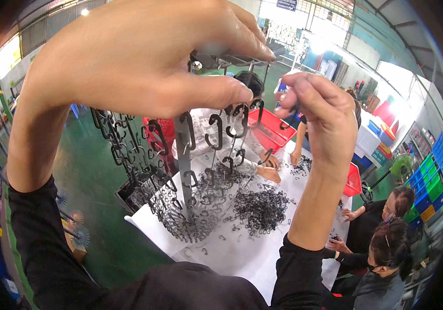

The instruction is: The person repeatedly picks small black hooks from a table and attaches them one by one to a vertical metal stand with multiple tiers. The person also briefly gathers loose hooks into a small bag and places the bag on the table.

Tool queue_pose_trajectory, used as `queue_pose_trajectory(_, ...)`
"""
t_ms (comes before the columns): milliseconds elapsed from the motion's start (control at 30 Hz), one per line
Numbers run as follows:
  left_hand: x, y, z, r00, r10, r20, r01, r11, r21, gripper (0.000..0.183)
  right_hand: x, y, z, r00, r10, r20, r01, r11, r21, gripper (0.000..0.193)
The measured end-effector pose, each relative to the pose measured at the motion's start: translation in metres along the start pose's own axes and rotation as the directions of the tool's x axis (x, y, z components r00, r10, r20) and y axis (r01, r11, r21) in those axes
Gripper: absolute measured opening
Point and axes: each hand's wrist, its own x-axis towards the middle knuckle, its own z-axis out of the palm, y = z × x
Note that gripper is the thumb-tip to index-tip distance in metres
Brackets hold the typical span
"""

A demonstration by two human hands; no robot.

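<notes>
Close in front of me stands a metal hanging rack (184, 170), its wires full of small black S-shaped hooks (215, 132). My left hand (144, 57) is raised at its top, fingers curled over the upper bars and thumb on the near side. Part of the grip is hidden behind the hand. To the right, my right hand (319, 111) is raised with fingertips pinched together. A small black hook (285, 124) shows just below those fingers and seems held by them. A heap of loose black hooks (261, 211) lies on the white-covered table (237, 263) below.
Across the table a person in a pale patterned top (200, 137) reaches toward the hooks beside a red basket (273, 129). Two people in dark clothes (387, 253) sit at the right edge. Blue and green crates (428, 178) and a green fan (402, 166) stand beyond.
</notes>
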Motion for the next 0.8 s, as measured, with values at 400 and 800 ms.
queue_pose_trajectory(400, -0.004, -0.001, -0.005, 1.0, 0.004, 0.008, -0.002, 0.988, -0.152, 0.057, 0.006, 0.004, 0.01, 0.994, 0.039, 0.102, -0.029, 0.995, -0.095, 0.026)
queue_pose_trajectory(800, 0.013, 0.003, -0.025, 0.979, 0.127, 0.16, -0.061, 0.931, -0.361, 0.047, -0.005, 0.003, -0.004, 0.998, -0.03, -0.046, 0.031, 0.999, 0.024, 0.021)
